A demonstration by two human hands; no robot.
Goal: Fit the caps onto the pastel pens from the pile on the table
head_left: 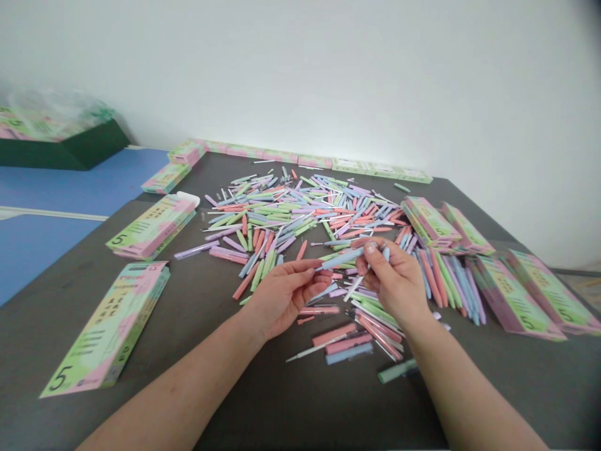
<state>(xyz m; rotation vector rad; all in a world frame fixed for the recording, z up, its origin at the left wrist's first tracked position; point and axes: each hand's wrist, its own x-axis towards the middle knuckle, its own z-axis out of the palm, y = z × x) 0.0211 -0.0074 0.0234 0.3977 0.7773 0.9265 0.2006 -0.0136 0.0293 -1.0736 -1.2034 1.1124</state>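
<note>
My left hand (286,291) and my right hand (392,275) meet over a dark table (225,369), above a big heap of pastel pens and pen parts (300,213). Between both hands runs a light blue pen barrel (342,258): the left fingers pinch its near end and the right thumb and fingers grip the far end. My right hand also holds a thin white refill (354,287) slanting down from its fingers. More pink, blue and green pens (350,341) lie just below the hands.
Flat green-and-pink boxes marked 5 lie around: one at the front left (110,329), a stack further back left (153,227), several at the right (516,285) and a row along the far edge (300,160). A blue surface (56,207) and a dark green bin (70,150) are at left.
</note>
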